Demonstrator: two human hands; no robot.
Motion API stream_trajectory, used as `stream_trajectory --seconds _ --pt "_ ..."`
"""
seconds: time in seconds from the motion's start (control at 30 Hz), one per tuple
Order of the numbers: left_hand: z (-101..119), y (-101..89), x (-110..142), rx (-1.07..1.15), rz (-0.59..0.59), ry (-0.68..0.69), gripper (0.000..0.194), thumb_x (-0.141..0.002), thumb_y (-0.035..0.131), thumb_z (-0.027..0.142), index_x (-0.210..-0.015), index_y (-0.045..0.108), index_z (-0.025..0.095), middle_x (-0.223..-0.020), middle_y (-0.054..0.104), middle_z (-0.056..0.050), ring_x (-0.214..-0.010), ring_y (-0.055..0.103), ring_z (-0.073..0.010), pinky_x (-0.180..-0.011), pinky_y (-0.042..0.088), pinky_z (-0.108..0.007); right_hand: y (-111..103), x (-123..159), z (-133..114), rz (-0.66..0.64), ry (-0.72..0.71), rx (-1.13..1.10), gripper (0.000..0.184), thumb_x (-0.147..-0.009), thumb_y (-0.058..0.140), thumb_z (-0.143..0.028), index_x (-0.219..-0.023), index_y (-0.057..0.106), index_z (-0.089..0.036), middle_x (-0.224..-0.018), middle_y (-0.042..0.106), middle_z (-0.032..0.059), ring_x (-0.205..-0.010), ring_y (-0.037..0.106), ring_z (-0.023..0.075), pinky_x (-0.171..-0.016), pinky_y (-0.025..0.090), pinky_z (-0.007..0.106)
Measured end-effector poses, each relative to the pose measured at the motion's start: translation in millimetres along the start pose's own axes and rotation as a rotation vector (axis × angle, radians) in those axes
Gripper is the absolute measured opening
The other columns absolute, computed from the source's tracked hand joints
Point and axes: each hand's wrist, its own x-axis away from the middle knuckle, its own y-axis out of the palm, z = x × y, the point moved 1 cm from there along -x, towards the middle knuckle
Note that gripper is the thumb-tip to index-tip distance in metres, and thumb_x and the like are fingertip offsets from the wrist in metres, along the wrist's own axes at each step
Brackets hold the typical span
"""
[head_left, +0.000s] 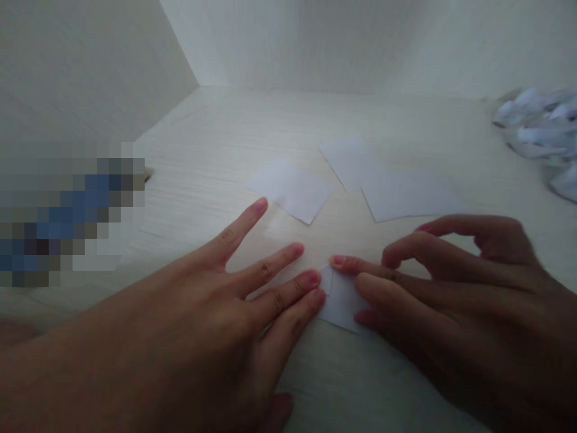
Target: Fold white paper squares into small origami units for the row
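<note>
While the left hand (198, 331) has its fingers (288, 300) spread, two touching a folded paper (345, 307), the right hand (478, 300) bends over it, grip unclear; three sheets (293, 186) lie beyond the fingers.

Just one head cam here, worn by the person and looking forward and down at the table (216, 132), so the left hand (216, 319) and right hand (487, 294) sit in the lower corners. It's pretty close up, with the hands taking up much of the bottom half, but angled so the wall (288, 48) behind the table shows along the top.
</note>
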Motion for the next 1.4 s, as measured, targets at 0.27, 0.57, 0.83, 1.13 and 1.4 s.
stream_trajectory --seconds 0.27,0.57,0.83,1.13,1.4 --pt "-24 -1.8 -41 0.066 -0.019 -0.008 0.023 -0.095 0.061 0.025 -0.081 0.079 0.024 -0.081 0.079 -0.004 -0.085 0.074 -0.0245 -0.105 0.051 -0.048 -2 -22 -2 -0.205 0.154 -0.046 0.017 -0.089 0.078 -0.025 -0.105 0.074 -0.026 -0.095 0.076 0.0058 -0.091 0.07 0.0252 -0.085 0.052 0.041" --pt "-43 19.3 -50 0.485 -0.012 -0.296 0.036 -0.078 0.078 0.022 -0.112 0.075 0.015 -0.085 0.079 -0.003 -0.071 0.069 -0.018 -0.074 0.052 -0.031 -3 -38 -22 -0.301 0.833 -0.367 0.056 -0.07 0.09 -0.01 -0.12 0.067 -0.017 -0.093 0.077 0.0039 -0.084 0.071 0.0187 -0.079 0.054 0.032" --pt "-45 16.4 -53 0.525 -0.048 -0.275 0.047 -0.074 0.08 0.023 -0.12 0.074 0.013 -0.101 0.082 -0.008 -0.079 0.073 -0.0201 -0.079 0.055 -0.033 1 -35 -37 -0.257 0.934 -0.342 0.054 -0.071 0.089 -0.009 -0.122 0.072 -0.017 -0.101 0.077 0.0063 -0.09 0.07 0.0189 -0.084 0.054 0.032" --pt "-43 24.8 -55 0.885 -0.018 -0.272 0.05 -0.065 0.079 0.01 -0.115 0.073 0.012 -0.085 0.079 -0.005 -0.072 0.072 -0.0167 -0.069 0.055 -0.028 -1 -29 -54 -0.213 0.918 -0.272 0.028 -0.07 0.088 -0.015 -0.096 0.08 -0.017 -0.091 0.076 0.0049 -0.083 0.067 0.0186 -0.078 0.051 0.031" --pt "-29 21.1 -52 1.007 0.185 -0.267 0.025 -0.078 0.077 0.019 -0.103 0.076 0.012 -0.081 0.074 -0.005 -0.064 0.067 -0.0124 -0.06 0.052 -0.025 5 -14 -44 0.251 0.873 -0.609 0.023 -0.085 0.073 -0.041 -0.085 0.071 -0.018 -0.063 0.056 -0.005 -0.059 0.048 0.0121 -0.054 0.038 0.025"
